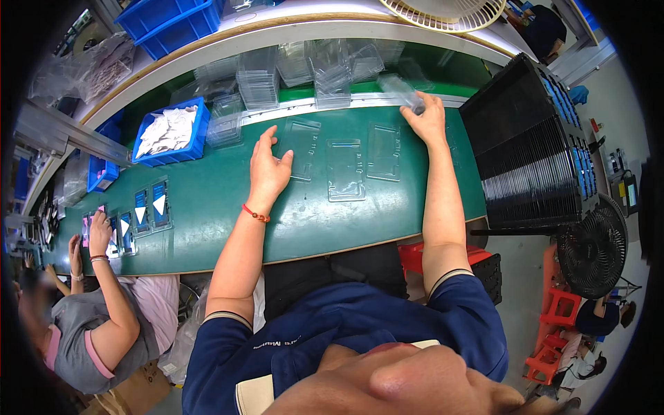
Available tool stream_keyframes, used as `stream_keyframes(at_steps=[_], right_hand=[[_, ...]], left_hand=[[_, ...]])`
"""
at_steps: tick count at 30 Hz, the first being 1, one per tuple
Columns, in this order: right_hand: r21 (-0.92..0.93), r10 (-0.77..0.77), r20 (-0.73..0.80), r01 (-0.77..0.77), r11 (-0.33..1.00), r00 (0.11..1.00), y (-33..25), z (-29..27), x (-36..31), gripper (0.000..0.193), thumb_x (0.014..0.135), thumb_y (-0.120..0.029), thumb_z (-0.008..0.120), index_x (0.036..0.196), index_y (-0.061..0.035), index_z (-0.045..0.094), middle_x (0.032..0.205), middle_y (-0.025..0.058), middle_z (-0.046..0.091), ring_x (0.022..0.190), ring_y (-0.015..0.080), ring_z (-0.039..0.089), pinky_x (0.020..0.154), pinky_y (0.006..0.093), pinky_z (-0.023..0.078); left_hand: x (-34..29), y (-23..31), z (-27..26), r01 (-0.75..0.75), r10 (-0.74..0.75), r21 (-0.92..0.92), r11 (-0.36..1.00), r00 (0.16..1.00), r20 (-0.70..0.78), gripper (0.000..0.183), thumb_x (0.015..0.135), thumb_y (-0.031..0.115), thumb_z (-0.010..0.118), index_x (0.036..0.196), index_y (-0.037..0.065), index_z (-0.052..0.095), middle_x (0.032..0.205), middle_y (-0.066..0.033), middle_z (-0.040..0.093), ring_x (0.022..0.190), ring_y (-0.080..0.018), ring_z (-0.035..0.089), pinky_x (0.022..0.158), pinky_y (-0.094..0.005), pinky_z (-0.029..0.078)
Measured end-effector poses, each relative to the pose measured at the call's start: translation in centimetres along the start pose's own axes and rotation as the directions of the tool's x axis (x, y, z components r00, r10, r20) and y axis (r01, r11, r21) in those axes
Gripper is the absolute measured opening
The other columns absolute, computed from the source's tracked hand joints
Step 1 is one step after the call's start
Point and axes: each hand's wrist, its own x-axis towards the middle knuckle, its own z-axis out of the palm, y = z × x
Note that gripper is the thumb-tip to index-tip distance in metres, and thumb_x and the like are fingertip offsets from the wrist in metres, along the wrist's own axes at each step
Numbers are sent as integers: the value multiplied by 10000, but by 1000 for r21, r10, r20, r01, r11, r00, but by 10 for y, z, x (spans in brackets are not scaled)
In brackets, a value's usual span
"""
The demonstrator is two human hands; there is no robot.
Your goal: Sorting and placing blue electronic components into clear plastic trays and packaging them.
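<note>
Three clear plastic trays lie on the green table: a left tray (304, 158), a middle tray (345, 171) and a right tray (383, 153). Beside the left one is my left hand (269, 169), its fingers stretched and the thumb apart, holding nothing; I cannot tell whether its fingertips touch the tray's edge. Farther out, my right hand (427, 121) pinches another clear plastic tray (400, 91), tilted and a little blurred, above the table's far edge. Whether it is one tray or several nested together does not show.
Stacks of clear trays (259, 88) line the back ledge. A blue bin (201, 131) of white pieces stands at left, near filled trays (160, 205). A tall stack of black trays (532, 162) bounds the right. A co-worker (104, 315) works at left; a black fan (593, 245) stands right.
</note>
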Motion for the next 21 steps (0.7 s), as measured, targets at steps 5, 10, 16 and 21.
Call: stream_keyframes(at_steps=[5,10,16,21], right_hand=[[520,315,-87,-227,824,945,7,-18,1,431,764,-410,690,867,7,653,775,91,623,685,188,563,664,288,449],[733,502,92,-400,550,860,13,-40,15,503,742,-486,651,861,3,647,765,64,605,593,121,490,513,249,376],[167,250,217,-288,943,944,-5,-40,75,600,657,-482,686,962,31,628,898,162,644,838,280,612,752,367,476],[-190,233,246,-189,963,941,-20,-4,79,867,632,-564,722,1294,-62,474,1327,213,431,1146,345,509,953,405,433]], left_hand=[[-4,3,0,-74,76,55,996,997,-35,528,756,95,695,1248,71,503,1117,-122,550,660,-139,531,689,-281,480],[-6,4,-1,-109,113,92,990,993,-32,467,751,103,697,1190,56,546,1095,-117,549,651,-158,524,684,-286,475],[-6,1,2,-149,153,110,983,988,-29,397,750,100,697,1126,42,584,1088,-104,548,628,-155,518,664,-288,473],[-4,3,1,-116,116,121,986,993,14,381,765,120,684,1125,50,578,1106,-117,546,738,-219,555,707,-327,483]])
